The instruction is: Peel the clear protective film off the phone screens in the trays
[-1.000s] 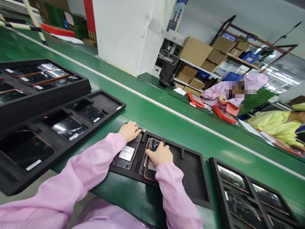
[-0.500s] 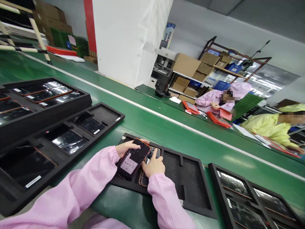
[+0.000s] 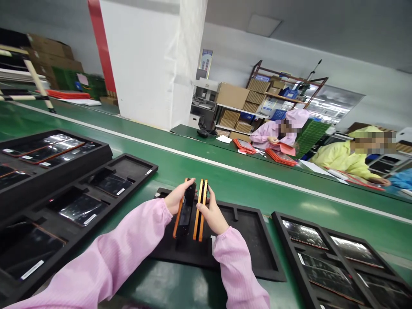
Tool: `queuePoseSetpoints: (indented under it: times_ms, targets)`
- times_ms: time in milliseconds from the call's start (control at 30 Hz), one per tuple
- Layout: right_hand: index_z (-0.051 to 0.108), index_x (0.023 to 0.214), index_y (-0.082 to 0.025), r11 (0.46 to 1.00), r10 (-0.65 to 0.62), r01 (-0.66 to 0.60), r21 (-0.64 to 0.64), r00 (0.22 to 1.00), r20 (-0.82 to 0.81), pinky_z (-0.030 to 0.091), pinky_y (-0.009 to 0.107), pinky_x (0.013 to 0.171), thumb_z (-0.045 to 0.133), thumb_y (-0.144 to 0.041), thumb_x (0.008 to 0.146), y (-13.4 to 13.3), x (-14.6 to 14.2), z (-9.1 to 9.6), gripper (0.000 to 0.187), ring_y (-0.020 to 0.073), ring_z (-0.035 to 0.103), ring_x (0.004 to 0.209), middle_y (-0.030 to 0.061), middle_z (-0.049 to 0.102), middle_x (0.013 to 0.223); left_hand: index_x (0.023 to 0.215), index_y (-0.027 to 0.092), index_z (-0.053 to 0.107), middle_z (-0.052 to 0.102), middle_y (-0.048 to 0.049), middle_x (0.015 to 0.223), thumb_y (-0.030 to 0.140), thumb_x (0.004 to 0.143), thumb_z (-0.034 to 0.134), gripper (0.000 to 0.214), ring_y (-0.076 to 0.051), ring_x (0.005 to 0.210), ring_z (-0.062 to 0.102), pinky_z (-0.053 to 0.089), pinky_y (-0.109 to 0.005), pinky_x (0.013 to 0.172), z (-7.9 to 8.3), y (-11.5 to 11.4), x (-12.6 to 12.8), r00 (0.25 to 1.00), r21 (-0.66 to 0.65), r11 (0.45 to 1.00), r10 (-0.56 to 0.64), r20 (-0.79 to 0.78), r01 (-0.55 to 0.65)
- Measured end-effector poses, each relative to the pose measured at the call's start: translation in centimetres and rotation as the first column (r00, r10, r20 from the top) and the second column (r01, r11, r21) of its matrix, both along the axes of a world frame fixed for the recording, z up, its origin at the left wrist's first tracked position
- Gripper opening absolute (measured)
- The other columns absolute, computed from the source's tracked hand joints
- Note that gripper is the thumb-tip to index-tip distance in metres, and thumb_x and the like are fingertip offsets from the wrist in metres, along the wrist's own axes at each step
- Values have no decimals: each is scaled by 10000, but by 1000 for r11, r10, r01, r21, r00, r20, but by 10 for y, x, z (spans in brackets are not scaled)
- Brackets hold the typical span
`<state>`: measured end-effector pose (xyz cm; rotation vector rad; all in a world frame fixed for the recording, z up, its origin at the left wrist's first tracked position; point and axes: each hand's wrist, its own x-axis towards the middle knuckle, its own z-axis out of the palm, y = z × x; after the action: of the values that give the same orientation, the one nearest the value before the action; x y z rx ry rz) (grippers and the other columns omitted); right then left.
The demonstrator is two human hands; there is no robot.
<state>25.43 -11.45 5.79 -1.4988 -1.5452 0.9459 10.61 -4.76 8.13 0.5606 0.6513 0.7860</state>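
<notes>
Green belt surface point(image 3: 231, 182), centre frame: left hand point(image 3: 175, 199) clasps one orange-rimmed black phone point(image 3: 184, 214), right hand point(image 3: 213, 214) pinches two matching phones point(image 3: 200, 208), all just lifted edge-up from the black foam tray point(image 3: 254, 240).

Open room is left on the bare table point(image 3: 244, 182) beyond. Passage sideways is barred by the left tray point(image 3: 128, 165) and right tray point(image 3: 287, 244). The middle tray point(image 3: 254, 240) is blocked at its left by upright phones point(image 3: 200, 201).

Standing on edge above tray point(image 3: 254, 244): black, orange-rimmed phone point(image 3: 184, 212), dark face showing; just beside it, pair point(image 3: 202, 191) pressing flat together, orange edges facing up, all pointing away.
</notes>
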Motion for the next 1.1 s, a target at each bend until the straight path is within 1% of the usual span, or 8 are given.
queuePoseSetpoints:
  times_ms: [100,333,567,633,733,867,967,1100]
  targets:
    - [97,1542,-207,993,-31,38,115,998,-62,355,430,1111,657,-326,775,0,-3,-11,957,265,452,1323,141,412,1467,1037,145,599,657,-55,768,492,932,536,368,-168,634,659,555,-280,654,-1,-13,24,1000,4,1000,19,-17,-18]
    - [147,1511,-207,999,27,-38,-26,940,-341,316,433,1148,772,-353,657,-3,-3,-22,1069,262,457,1320,135,416,1466,1100,176,556,631,-34,809,653,844,571,541,-172,732,663,544,-303,774,-18,-20,45,986,44,992,119,-120,-114]
    - [513,1247,-222,950,-87,-176,-258,644,-760,484,368,979,790,-352,628,-18,7,-21,690,245,633,1075,49,666,1124,1414,228,386,507,-146,1393,557,715,769,861,-305,1322,467,332,-426,1145,-27,-47,24,965,225,974,61,-256,-2]
    - [591,1111,-174,859,-192,-272,-435,617,-763,539,337,835,766,-384,662,-26,17,-16,526,240,683,918,67,702,974,1506,241,238,287,-168,1557,546,641,822,1088,-350,1457,241,137,-528,1209,-27,-57,3,851,447,825,-73,-520,345]
    - [629,948,-123,684,-336,-362,-634,615,-713,538,289,670,691,-408,742,-38,30,-7,357,206,681,708,73,694,778,1547,215,49,25,-216,1608,614,496,864,1389,-445,1475,13,-54,-698,1128,-32,-67,-20,647,612,360,29,-762,704]
    - [630,941,-143,667,-416,-379,-641,525,-743,531,294,731,640,-500,781,-46,24,-3,391,193,671,756,59,682,793,1514,203,180,240,-275,1544,665,554,812,1239,-482,1434,191,6,-723,1116,-45,-72,-5,793,773,-180,181,-581,608]
    - [603,854,-200,735,-379,-338,-587,514,-770,521,289,729,695,-531,730,-50,13,-2,366,187,650,762,10,635,732,1420,230,317,496,-228,1337,658,589,780,1043,-392,1255,495,184,-630,1146,-52,-69,22,941,866,-367,131,-313,339]
    - [577,878,-221,779,-328,-285,-558,573,-751,508,285,656,676,-605,720,-50,13,-3,427,191,642,725,-12,611,699,1402,263,278,542,-158,1184,621,548,809,1068,-309,1068,591,381,-514,1056,-51,-58,35,999,923,-384,53,5,16]
